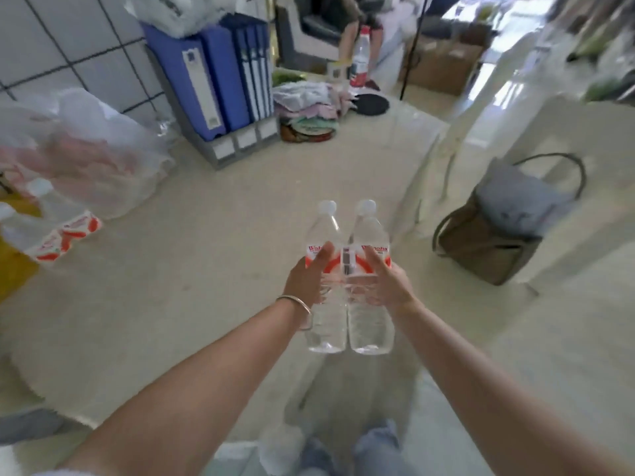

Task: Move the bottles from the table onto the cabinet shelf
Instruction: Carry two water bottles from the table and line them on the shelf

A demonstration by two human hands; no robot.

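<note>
I see both hands gripping one clear bottle each, side by side, bottles touching along their labels. Left hand (309, 274) wraps the left bottle (326, 324) from the outer side, fingers curled over the red-and-white label band, thumb side up. Right hand (383, 281) does the same on the right bottle (369, 324), fingers across its label. Both bottles upright, slightly tilted away, white caps on top, held in the air above the pale table (206, 252). Silver bracelet (299, 309) on the left wrist. Further out: more labelled bottles (58, 238) lie at the table's left edge beside a plastic bag (96, 156). Blue binders (213, 73) stand at the back, brown bag (491, 242) on the right.
</note>
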